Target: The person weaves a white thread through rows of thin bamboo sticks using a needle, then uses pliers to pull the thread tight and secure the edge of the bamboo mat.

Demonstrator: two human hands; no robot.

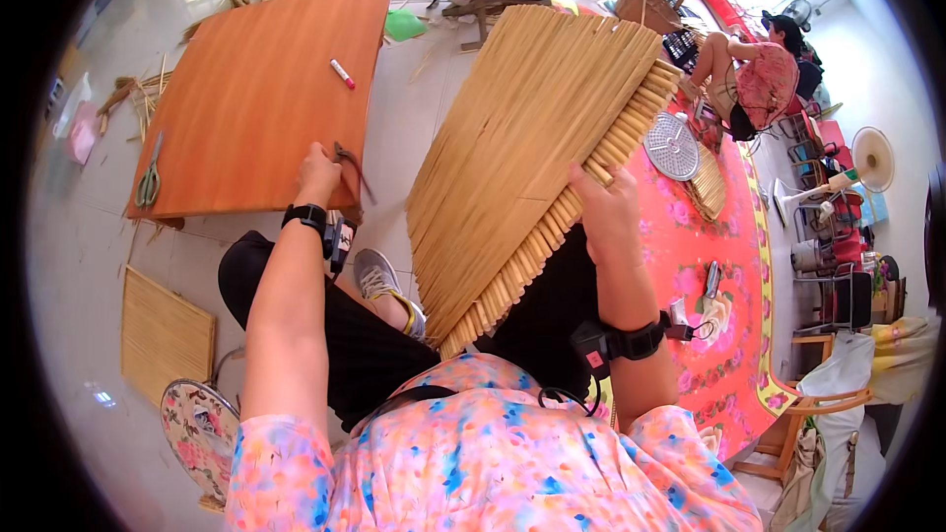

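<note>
A woven straw panel (522, 128) stands tilted between my knees, its flat strands running lengthwise and its right edge lined with thick rolled straw ends. My right hand (609, 207) is closed on that rolled edge, with the thumb on the near face. Over the right edge of the orange table (246, 89), my left hand (319, 177) is closed at a dark curved tool, pincers by their look (353, 167). Its fingers partly hide the tool. On the tabletop lie green-handled scissors (149, 182) and a white and pink marker (342, 74).
Another straw panel (168, 330) lies on the floor at left, beside a round floral stool (202, 429). A red floral mat (705, 335) spreads at right, with a round grey grille (672, 146). Two other people sit farther off. A fan (872, 160) stands at far right.
</note>
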